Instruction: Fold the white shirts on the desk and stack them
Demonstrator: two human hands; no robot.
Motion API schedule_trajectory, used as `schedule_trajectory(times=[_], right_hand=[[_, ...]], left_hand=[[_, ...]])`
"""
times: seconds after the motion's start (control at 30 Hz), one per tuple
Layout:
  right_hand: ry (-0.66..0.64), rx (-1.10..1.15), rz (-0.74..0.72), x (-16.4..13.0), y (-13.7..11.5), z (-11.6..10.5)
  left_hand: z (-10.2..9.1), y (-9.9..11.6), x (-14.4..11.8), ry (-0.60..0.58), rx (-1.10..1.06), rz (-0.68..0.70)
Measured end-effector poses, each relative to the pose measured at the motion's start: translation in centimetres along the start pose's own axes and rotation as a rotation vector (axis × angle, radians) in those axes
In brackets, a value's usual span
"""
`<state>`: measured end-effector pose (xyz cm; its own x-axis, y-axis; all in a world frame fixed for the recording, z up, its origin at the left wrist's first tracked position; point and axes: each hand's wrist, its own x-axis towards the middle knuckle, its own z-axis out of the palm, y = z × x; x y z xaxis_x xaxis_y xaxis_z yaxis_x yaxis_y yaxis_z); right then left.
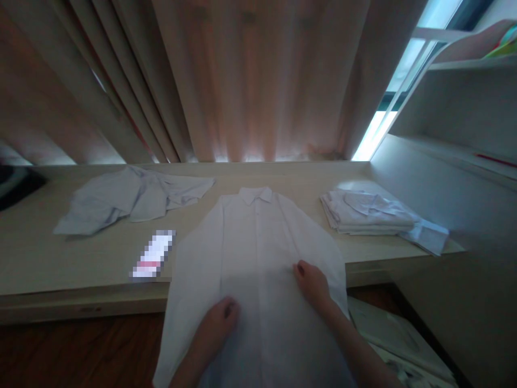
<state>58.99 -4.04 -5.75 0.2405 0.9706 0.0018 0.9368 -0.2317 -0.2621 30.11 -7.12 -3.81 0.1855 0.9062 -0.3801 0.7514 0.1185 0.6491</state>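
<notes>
Left hand [220,318]: lying knuckles-up on the lower front of the white shirt [258,253], fingers curling loosely into the cloth; pressing rather than clearly gripping a fold.
Right hand [313,283]: resting palm-down and spread on the same shirt, just right of the button placket, holding nothing.
Shirt position: lying face-up under both hands, collar pointing away from them, hem hanging over the near edge of the desk [48,258] toward the person.
Risk, slipping: the overhanging lower part is likely pulling on the cloth; if either hand is lifting, the shirt may be sliding off the desk edge.
Risk, creasing: uneven pressure from the two hands could be pushing a ridge into the thin fabric along the placket.
Material, shirt: thin, smooth woven cloth, pale, showing soft shadows; pointed collar, long straight placket.
Beyond the left hand: a rumpled pale shirt [129,199] lying loose and unfolded, well apart.
Beyond the right hand: a folded stack of shirts [371,213], flat and squared, one cuff trailing toward the desk corner.
Desk surface: pale, matte wood grain, flat, straight-edged.
Backdrop: a heavy pleated curtain [250,81] hanging behind the desk.
</notes>
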Motion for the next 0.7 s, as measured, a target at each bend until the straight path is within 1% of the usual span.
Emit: schedule_trajectory(times=[0.07,0.17,0.23,0.3,0.37,0.43,0.53,0.7], right_hand=[[0.071,0.058,-0.088,-0.3,-0.7,-0.1],[0.150,0.092,-0.219,-0.5,-1.8,0.5],[0.142,0.051,-0.265,-0.5,-2.3,1.4],[0.089,-0.012,-0.300,-0.4,-2.4,2.5],[0.028,-0.066,-0.327,-0.3,-2.3,3.6],[-0.011,-0.097,-0.351,-0.2,-1.9,4.2],[-0.027,-0.116,-0.386,-0.2,-1.5,4.7],[0.005,-0.126,-0.402,-0.2,-1.2,5.1]], left_hand=[[0.5,0.5,1.5,0.139,0.106,0.127],[2.1,0.7,4.2,0.339,0.331,0.319],[3.5,0.8,5.7,0.410,0.485,0.415],[5.0,1.0,6.8,0.431,0.588,0.442],[6.3,1.2,7.3,0.431,0.650,0.414],[7.1,1.4,7.4,0.440,0.693,0.365],[7.4,1.7,7.2,0.440,0.732,0.330],[6.9,2.7,7.0,0.400,0.707,0.309]])
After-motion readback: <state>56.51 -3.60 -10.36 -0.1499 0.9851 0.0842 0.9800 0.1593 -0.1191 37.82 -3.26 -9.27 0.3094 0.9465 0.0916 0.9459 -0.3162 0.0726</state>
